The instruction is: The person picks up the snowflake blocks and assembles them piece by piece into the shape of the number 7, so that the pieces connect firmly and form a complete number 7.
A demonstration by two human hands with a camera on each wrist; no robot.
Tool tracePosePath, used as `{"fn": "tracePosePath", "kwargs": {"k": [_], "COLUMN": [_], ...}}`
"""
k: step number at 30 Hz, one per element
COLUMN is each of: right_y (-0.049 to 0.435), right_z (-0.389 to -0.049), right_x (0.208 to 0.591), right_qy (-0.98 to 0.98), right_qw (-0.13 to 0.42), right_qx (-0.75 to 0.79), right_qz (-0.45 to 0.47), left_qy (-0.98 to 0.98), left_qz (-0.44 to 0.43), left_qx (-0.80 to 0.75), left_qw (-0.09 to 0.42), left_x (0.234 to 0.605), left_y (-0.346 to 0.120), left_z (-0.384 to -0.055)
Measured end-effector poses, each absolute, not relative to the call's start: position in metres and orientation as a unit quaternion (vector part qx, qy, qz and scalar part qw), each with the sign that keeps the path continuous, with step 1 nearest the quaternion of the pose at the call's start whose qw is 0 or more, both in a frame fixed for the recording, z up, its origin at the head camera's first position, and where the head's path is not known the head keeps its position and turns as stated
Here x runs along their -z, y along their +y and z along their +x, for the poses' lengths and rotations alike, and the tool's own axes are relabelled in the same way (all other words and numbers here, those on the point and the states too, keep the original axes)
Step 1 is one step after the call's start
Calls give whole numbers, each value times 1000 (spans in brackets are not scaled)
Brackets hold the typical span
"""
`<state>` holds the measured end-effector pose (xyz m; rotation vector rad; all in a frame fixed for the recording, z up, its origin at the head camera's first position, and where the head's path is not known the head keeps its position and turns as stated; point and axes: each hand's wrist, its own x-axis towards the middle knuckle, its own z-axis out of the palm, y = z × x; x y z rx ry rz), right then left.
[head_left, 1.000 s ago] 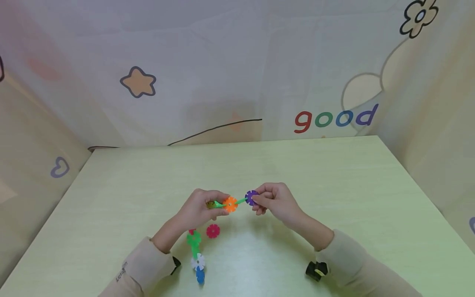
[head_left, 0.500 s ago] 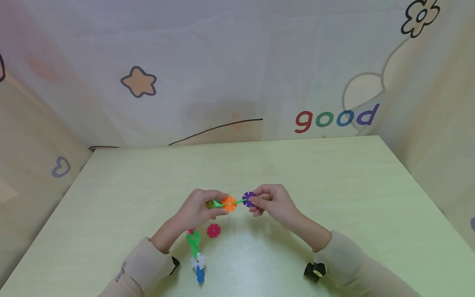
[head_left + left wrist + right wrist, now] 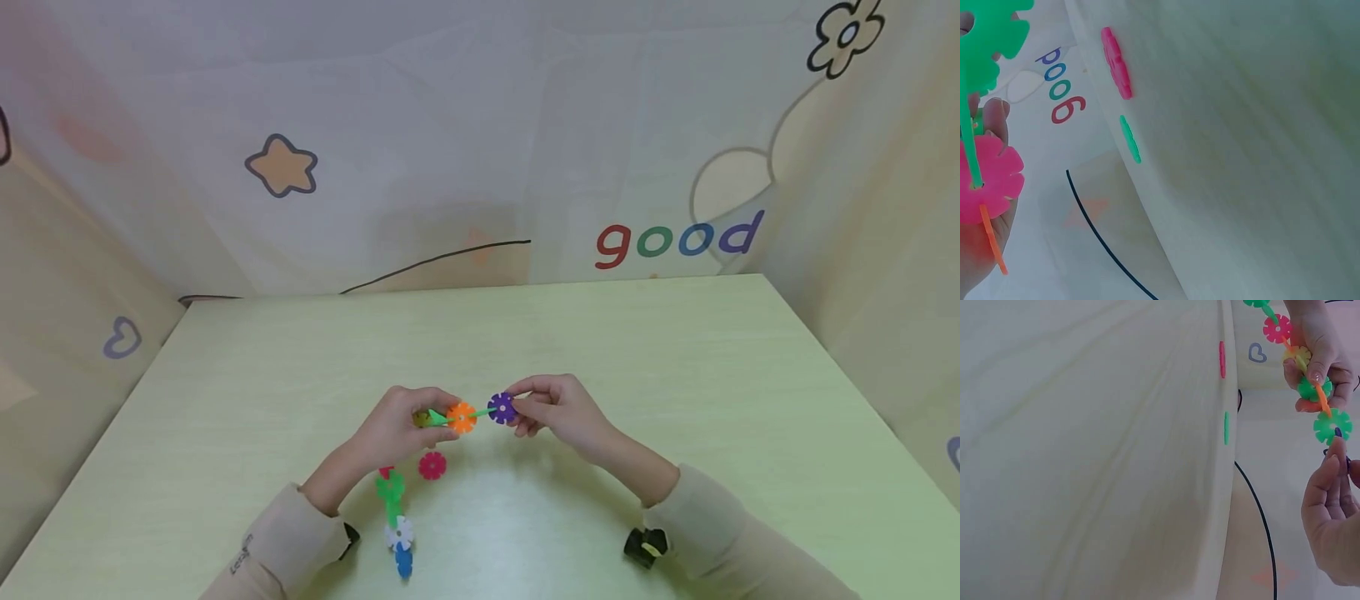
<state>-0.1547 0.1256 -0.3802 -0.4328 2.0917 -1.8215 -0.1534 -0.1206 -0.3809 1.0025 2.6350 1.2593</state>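
Observation:
A chain of notched plastic snowflake discs runs from my left hand (image 3: 397, 423), which grips it between thumb and fingers. Past the fingertips show an orange disc (image 3: 461, 417) and a green disc (image 3: 1332, 427), edge-on in the head view. My right hand (image 3: 558, 410) pinches a purple disc (image 3: 502, 408) by its edge, right at the green disc's rim. The chain's other end trails toward the body below the left hand, with a green disc (image 3: 390, 486), a white disc (image 3: 401, 533) and a blue disc (image 3: 403, 561). The left palm hides part of the chain.
A loose pink disc (image 3: 432, 466) lies on the pale table (image 3: 637, 350), just in front of the left hand. The wrist views also show a loose green disc (image 3: 1130, 139) on the table. A printed cloth (image 3: 450, 125) stands behind the table.
My right hand has shifted slightly left and down with the purple disc, closer to the chain's green disc. My left hand keeps its grip and has dipped a little.

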Motion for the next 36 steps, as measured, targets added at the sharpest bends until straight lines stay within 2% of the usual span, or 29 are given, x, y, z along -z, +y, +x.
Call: {"fn": "tracePosePath", "kwargs": {"k": [8, 20, 28, 36], "right_y": [124, 119, 117, 92], "right_z": [-155, -162, -182, -202], "right_x": [381, 381, 391, 400], "right_qy": [722, 734, 796, 857], "right_qw": [169, 185, 208, 191], "right_qx": [655, 639, 544, 432], "right_qz": [-145, -139, -165, -209], "left_qy": [864, 872, 880, 879], "left_qz": [336, 326, 294, 267], "left_qx": [-374, -365, -373, -394], "left_qw": [13, 25, 27, 24], "left_x": [380, 378, 379, 380], "left_y": [-122, -127, -146, -157], "left_z": [-153, -153, -153, -154]}}
